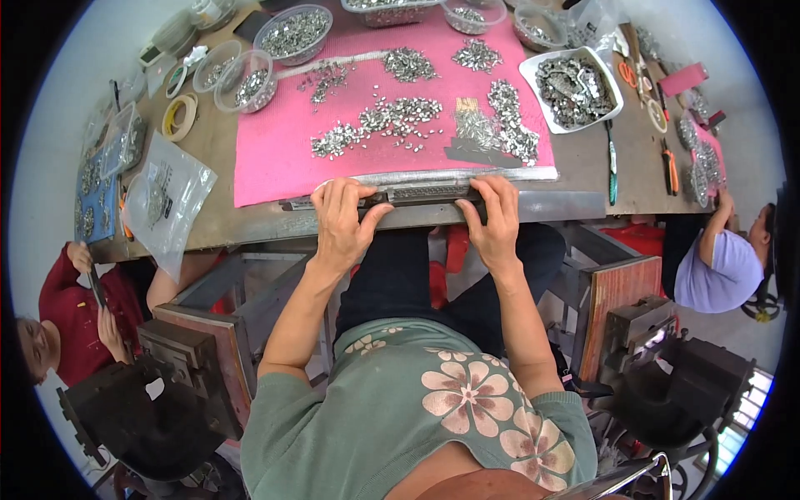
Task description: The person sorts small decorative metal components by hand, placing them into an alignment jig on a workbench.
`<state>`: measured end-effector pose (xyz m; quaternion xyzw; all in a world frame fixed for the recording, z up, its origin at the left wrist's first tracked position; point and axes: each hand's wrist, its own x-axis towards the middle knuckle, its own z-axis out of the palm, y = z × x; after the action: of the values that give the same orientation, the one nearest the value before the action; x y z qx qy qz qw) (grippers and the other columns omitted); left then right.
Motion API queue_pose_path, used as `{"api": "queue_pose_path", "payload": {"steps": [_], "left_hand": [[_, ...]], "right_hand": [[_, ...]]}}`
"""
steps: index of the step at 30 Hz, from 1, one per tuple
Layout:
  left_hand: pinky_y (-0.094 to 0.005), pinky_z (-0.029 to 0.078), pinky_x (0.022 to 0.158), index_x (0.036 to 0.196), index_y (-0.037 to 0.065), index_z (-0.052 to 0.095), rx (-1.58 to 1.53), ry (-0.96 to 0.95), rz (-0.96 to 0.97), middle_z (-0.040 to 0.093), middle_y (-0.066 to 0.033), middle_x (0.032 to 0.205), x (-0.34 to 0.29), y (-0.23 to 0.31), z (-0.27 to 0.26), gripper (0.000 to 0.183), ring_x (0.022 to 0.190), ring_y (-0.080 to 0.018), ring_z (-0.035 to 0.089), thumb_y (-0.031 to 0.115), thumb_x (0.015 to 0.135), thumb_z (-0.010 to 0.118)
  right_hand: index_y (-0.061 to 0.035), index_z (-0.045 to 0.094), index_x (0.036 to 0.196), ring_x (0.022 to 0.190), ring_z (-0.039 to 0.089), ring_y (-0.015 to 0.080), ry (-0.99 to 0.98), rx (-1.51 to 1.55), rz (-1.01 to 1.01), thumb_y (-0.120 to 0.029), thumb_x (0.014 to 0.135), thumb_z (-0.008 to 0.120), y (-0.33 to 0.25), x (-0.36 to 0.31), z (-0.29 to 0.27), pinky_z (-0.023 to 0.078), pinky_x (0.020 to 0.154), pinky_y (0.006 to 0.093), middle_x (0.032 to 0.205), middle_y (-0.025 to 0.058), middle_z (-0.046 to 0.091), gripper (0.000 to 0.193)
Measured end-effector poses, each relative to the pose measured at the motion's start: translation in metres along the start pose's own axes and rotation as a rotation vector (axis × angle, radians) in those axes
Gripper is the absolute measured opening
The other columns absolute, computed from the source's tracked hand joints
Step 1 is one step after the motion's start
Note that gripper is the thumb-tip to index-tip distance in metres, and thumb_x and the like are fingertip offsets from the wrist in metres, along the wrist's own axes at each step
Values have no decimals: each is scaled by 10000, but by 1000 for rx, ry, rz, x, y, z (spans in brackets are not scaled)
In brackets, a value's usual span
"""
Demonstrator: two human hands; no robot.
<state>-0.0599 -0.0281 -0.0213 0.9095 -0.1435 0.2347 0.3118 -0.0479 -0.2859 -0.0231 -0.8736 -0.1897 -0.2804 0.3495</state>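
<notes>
At the front edge of the table, a long dark metal bar with what looks like a row of small parts along it lies between my hands. My left hand grips its left part, thumb on the near side and fingers over the far side. The right part is pinched the same way by my right hand. Just beyond the bar is a pink mat, bearing loose heaps of small shiny metal pieces. Near the mat's front right, a dark grey flat strip lies beside more pieces.
A white tray of metal parts stands right of the mat; a round clear tub stands behind. A tape roll and plastic bag lie left, orange-handled pliers right. Co-workers sit at both sides, near dark vises.
</notes>
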Motion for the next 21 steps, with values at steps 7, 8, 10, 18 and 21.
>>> {"api": "queue_pose_path", "payload": {"steps": [7, 8, 10, 18, 21], "left_hand": [[-400, 323, 912, 1034, 75, 629, 11, 73, 61, 590, -57, 973, -10, -2, 6, 375, 943, -235, 570, 232, 773, 848], [-399, 321, 912, 1037, 79, 628, 14, 66, 56, 590, -56, 972, -10, -2, 5, 378, 943, -233, 570, 229, 771, 850], [-398, 320, 912, 1037, 80, 628, 14, 65, 55, 589, -55, 974, -10, -2, 5, 378, 941, -232, 570, 229, 771, 851], [-414, 322, 910, 1025, 71, 632, 2, -28, 7, 586, -57, 991, 8, -3, -5, 349, 980, -242, 561, 262, 804, 822], [-425, 324, 941, 994, 66, 656, 72, -79, 21, 607, -55, 983, 24, -3, -13, 300, 996, -249, 559, 270, 826, 799]], "right_hand": [[-12, 647, 1141, 1093, 599, 344, 66, -60, -62, -20, 758, 829, 0, -6, 8, 495, 928, 439, 1143, 129, 622, 424], [-13, 647, 1140, 1093, 599, 344, 66, -66, -63, -20, 756, 831, 0, -6, 7, 496, 928, 437, 1142, 130, 622, 426], [-13, 647, 1139, 1093, 599, 344, 65, -69, -63, -19, 754, 832, 0, -7, 7, 496, 927, 435, 1140, 132, 623, 428], [4, 641, 1129, 1022, 589, 344, -170, 31, 21, -56, 796, 804, 0, 19, -10, 487, 897, 435, 1089, 145, 615, 375], [2, 647, 1144, 965, 586, 335, -314, -2, -20, -74, 820, 788, 1, 36, -21, 475, 865, 424, 1057, 147, 616, 361]]}}
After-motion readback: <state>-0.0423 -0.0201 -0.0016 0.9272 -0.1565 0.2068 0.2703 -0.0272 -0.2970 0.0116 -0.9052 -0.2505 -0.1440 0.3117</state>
